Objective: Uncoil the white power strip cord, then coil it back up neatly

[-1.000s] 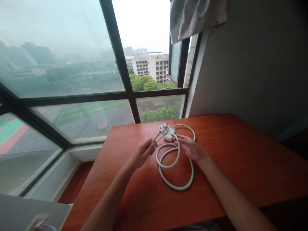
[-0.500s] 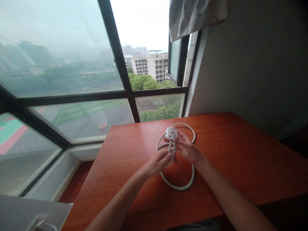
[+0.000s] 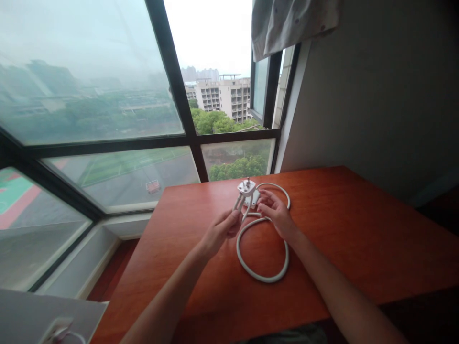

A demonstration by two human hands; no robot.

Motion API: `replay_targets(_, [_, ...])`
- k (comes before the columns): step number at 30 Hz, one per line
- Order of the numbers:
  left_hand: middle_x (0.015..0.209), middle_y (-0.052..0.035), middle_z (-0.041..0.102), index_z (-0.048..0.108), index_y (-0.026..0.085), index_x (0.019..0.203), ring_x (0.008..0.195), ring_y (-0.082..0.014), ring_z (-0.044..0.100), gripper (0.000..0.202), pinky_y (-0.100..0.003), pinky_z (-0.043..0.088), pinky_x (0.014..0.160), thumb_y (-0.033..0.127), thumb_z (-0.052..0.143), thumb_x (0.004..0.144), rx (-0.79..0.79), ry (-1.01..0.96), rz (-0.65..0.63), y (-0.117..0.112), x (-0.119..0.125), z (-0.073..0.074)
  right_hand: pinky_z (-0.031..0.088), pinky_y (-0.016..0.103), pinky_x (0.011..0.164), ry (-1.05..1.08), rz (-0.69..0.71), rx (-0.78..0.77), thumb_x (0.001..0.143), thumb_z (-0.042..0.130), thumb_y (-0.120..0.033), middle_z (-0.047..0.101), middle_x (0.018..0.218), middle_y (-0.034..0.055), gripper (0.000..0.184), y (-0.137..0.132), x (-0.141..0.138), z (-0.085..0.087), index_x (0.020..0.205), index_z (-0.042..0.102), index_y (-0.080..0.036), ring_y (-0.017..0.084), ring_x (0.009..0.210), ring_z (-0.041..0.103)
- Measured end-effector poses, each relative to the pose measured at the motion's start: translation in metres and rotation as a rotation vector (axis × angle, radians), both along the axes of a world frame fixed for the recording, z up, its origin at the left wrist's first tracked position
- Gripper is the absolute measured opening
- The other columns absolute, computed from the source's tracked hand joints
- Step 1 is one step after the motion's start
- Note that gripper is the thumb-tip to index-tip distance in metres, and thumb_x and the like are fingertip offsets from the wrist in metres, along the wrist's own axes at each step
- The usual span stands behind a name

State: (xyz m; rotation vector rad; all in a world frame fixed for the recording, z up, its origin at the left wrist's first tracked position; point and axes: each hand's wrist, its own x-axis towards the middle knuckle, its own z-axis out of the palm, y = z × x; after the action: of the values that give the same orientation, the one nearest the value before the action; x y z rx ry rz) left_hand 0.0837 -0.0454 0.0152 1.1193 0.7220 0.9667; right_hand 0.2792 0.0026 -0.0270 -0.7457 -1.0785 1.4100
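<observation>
My left hand (image 3: 228, 223) is closed around the pale cable (image 3: 247, 210) just below a white plug (image 3: 246, 188). The plug is raised, its metal pins pointing upward. To its right, my right hand (image 3: 275, 212) hovers with bent fingers apart, and nothing shows between them. Just behind the plug, a white block-like piece (image 3: 255, 198) sits partly hidden; I cannot tell what it is. The rest of the grey-white cord (image 3: 263, 278) lies in loops on the table beneath and between my hands.
The reddish-brown wooden table (image 3: 322, 229) stretches beneath my arms. Dark-framed windows (image 3: 195, 139) rise beyond its far and left edges, and a grey wall (image 3: 358, 95) stands on the right. At lower left, a white cord plugs into a wall outlet (image 3: 60, 332).
My left hand has moved up and left with the plug, which has turned so its pins point upward. My right hand has come away from the plug.
</observation>
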Motion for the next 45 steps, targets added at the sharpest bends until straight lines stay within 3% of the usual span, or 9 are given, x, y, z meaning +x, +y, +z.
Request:
replay_targets(3, [0.051, 0.0098, 0.023, 0.044, 0.016, 0.07, 0.041, -0.0032, 0.016, 0.035, -0.018, 0.013, 0.042, 0.043, 0.061, 0.086, -0.034, -0.126, 0.047, 0.007, -0.019, 0.009, 0.048, 0.022, 0.054, -0.164, -0.118, -0.007, 0.072, 0.072, -0.033, 0.063, 0.086, 0.0004, 0.041, 0.008, 0.005, -0.005, 0.109, 0.06, -0.02, 0.012, 0.068, 0.059])
replay_targets(8, [0.048, 0.0113, 0.019, 0.041, 0.017, 0.069, 0.037, -0.0027, 0.012, 0.034, -0.017, 0.014, 0.039, 0.04, 0.058, 0.088, -0.059, -0.303, 0.101, 0.013, -0.039, 0.012, 0.052, 0.028, 0.06, -0.358, -0.072, 0.002, 0.077, 0.063, -0.037, 0.066, 0.093, 0.0055, 0.036, 0.014, 0.007, -0.018, 0.108, 0.06, -0.018, 0.018, 0.076, 0.064])
replay_targets(15, [0.049, 0.0097, 0.024, 0.045, 0.016, 0.071, 0.039, -0.0028, 0.018, 0.031, -0.016, 0.013, 0.041, 0.038, 0.058, 0.088, 0.018, -0.197, 0.149, 0.013, -0.044, 0.014, 0.046, 0.031, 0.072, -1.122, -0.28, 0.376, 0.084, 0.051, -0.026, 0.068, 0.091, 0.0079, 0.019, 0.014, 0.016, -0.022, 0.092, 0.067, -0.018, 0.018, 0.078, 0.061])
replay_targets(19, [0.051, 0.0089, 0.026, 0.045, 0.015, 0.071, 0.042, -0.0029, 0.019, 0.033, -0.016, 0.012, 0.042, 0.04, 0.059, 0.087, 0.045, -0.112, 0.191, 0.011, -0.044, 0.016, 0.04, 0.029, 0.065, -1.416, -0.198, 0.32, 0.085, 0.056, -0.04, 0.068, 0.077, 0.0056, 0.024, 0.009, 0.022, -0.016, 0.073, 0.065, -0.021, 0.02, 0.075, 0.061])
replay_targets(22, [0.051, 0.009, 0.025, 0.045, 0.016, 0.071, 0.042, -0.0031, 0.018, 0.033, -0.016, 0.012, 0.042, 0.04, 0.059, 0.088, 0.043, -0.12, 0.187, 0.011, -0.044, 0.017, 0.037, 0.027, 0.061, -1.472, -0.126, 0.304, 0.081, 0.06, -0.038, 0.069, 0.077, 0.005, 0.021, 0.007, 0.021, -0.016, 0.069, 0.064, -0.021, 0.019, 0.073, 0.061])
replay_targets(26, [0.051, 0.0092, 0.025, 0.046, 0.016, 0.072, 0.041, -0.0031, 0.018, 0.031, -0.016, 0.013, 0.041, 0.04, 0.058, 0.088, 0.051, -0.16, 0.194, 0.013, -0.048, 0.015, 0.039, 0.027, 0.062, -1.198, -0.1, 0.271, 0.076, 0.06, -0.03, 0.067, 0.073, 0.0037, 0.013, 0.009, 0.019, -0.017, 0.069, 0.063, -0.02, 0.017, 0.07, 0.059])
replay_targets(33, [0.051, 0.0088, 0.03, 0.049, 0.015, 0.075, 0.042, -0.0032, 0.023, 0.031, -0.015, 0.022, 0.042, 0.04, 0.062, 0.087, 0.087, -0.202, 0.305, 0.021, -0.053, 0.01, 0.04, 0.021, 0.049, -0.202, 0.171, -0.223, 0.076, 0.065, -0.036, 0.064, 0.07, 0.002, 0.025, 0.007, 0.024, 0.002, 0.093, 0.064, -0.017, 0.011, 0.054, 0.051])
replay_targets(39, [0.058, 0.0029, 0.049, 0.054, 0.014, 0.083, 0.055, -0.0108, 0.052, 0.03, -0.022, 0.043, 0.056, 0.043, 0.064, 0.085, 0.035, -0.148, 0.303, 0.022, -0.051, 0.002, 0.039, 0.019, 0.041, 0.116, 0.135, -0.129, 0.079, 0.063, -0.03, 0.062, 0.126, 0.0059, 0.039, 0.001, 0.028, 0.038, 0.118, 0.06, -0.027, 0.012, 0.07, 0.059])
replay_targets(45, [0.067, 0.0016, 0.051, 0.059, 0.012, 0.095, 0.064, -0.0118, 0.055, 0.025, -0.03, 0.049, 0.074, 0.034, 0.065, 0.085, 0.002, -0.247, 0.238, 0.021, -0.044, 0.0, 0.031, 0.016, 0.037, 0.24, -0.002, 0.055, 0.08, 0.064, -0.028, 0.061, 0.127, 0.005, 0.034, 0.004, 0.019, 0.062, 0.114, 0.062, -0.03, 0.006, 0.06, 0.049])
